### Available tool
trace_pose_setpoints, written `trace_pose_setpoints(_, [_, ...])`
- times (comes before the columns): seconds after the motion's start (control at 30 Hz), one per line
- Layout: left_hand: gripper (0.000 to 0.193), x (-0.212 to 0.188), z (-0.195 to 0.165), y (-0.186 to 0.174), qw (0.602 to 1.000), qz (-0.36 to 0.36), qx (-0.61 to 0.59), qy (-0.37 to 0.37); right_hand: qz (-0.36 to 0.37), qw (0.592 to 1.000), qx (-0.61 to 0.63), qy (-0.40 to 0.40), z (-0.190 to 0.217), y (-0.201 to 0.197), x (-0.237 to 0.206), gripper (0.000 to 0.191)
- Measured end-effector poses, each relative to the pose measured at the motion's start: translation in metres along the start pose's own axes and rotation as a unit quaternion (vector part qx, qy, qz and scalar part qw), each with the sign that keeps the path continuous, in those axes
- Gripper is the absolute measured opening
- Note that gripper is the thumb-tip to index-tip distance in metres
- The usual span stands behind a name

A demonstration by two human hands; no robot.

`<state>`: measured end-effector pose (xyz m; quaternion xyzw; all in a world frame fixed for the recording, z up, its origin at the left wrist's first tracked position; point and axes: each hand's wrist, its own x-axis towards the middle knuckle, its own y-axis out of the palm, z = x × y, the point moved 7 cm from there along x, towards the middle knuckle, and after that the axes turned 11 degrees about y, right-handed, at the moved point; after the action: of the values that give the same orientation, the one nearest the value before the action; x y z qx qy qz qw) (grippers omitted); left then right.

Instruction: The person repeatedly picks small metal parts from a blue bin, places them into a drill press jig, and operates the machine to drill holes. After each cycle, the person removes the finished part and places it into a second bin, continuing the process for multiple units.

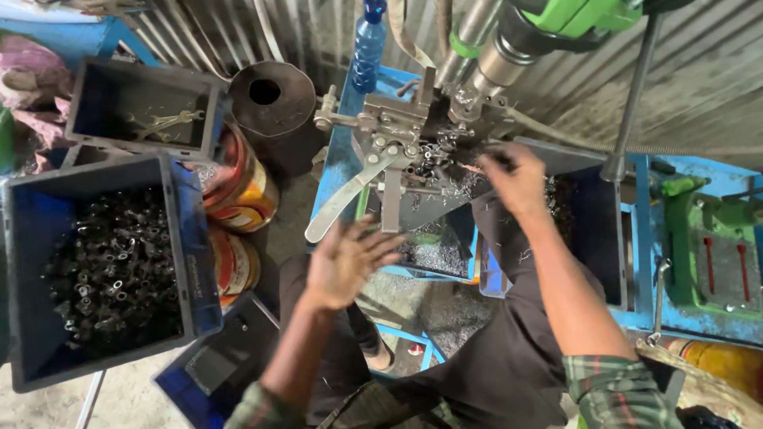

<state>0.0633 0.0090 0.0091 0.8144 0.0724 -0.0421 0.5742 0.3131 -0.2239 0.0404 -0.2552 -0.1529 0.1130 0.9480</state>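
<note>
Corrugated metal sheeting closes the back of the bay, and your blue machine stand (343, 155) sits against it, littered with swarf. Take the clamp fixture (397, 131) on that stand as the reference point.

Directly above and right of the fixture: the drill spindle (499, 59), steel body under a green housing. Behind the fixture: a blue plastic bottle (369, 44). Running down and left from it: the long grey clamp lever (343, 202).

Your right hand (517, 179) is just right of the fixture, fingers pinched narrow at the heap of small dark metal parts (433, 155) lying in the fixture mouth. Whether a piece is actually between the fingertips cannot be told; motion blur hides it.

Your left hand (346, 262) hovers below the fixture, palm down, fingers spread wide, holding nothing, close under the lever's tip.

Judgement: this looks like the load or unload step at the fixture, right hand handling a part, left hand placed for the lever. The next move likely calls for a square seating of the part before the lever is thrown, with fingers clear of the spindle.

Far left of the fixture: a dark blue crate (195, 262) full of the same small dark parts. Above that crate: a grey bin (87, 87) with spanners. Between the crate and the stand: orange-and-white tins (246, 195). Left of the fixture, near: a dark cylinder (266, 95). Far right: green machine parts (687, 230) on a blue frame.
</note>
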Motion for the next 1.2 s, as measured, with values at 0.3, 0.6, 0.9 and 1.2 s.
trace_pose_setpoints(0.3, [0.057, 0.124, 0.078, 0.066, 0.952, 0.125, -0.216, 0.179, -0.051, 0.981, -0.162, -0.097, 0.045, 0.037, -0.022, 0.037])
trace_pose_setpoints(0.6, [0.044, 0.149, 0.091, 0.059, 0.933, 0.163, -0.282, 0.154, -0.012, 0.993, -0.082, -0.084, 0.051, 0.043, -0.012, 0.032])
trace_pose_setpoints(0.9, [0.035, -0.006, -0.008, -0.051, 0.986, -0.028, 0.153, 0.065, -0.023, 0.986, -0.164, -0.031, 0.062, 0.053, -0.008, 0.029])
trace_pose_setpoints(1.2, [0.056, -0.169, -0.269, -0.176, 0.295, -0.329, 0.892, 0.098, -0.023, 0.982, -0.185, -0.04, 0.065, 0.052, -0.015, 0.026])
